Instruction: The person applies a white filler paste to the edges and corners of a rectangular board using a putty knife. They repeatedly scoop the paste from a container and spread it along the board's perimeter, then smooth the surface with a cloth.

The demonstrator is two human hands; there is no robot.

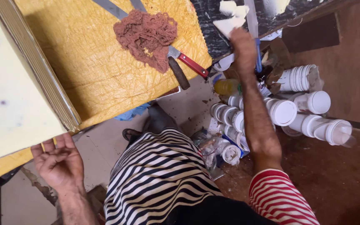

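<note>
Reaching looks like the step in hand: the right hand (243,43) stretches to one o'clock, its grip curled about a blue-handled tool (257,50) beside white pieces (230,18) on the dark worktop (213,37). Whether the fingers fully close I cannot tell. Lifting it cleanly would call for a firm pinch. At eight o'clock the left hand (58,162), grip loosely spread and empty, touches the yellow board's (88,71) edge.

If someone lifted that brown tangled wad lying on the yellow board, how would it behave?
The brown wad looks like loose, stringy fibre, so it would probably sag and droop rather than hold its shape. It seems airy, so likely light for its bulk. Strands may snag on the red-handled tool it partly covers, and bits might shed onto the yellow board.
</note>
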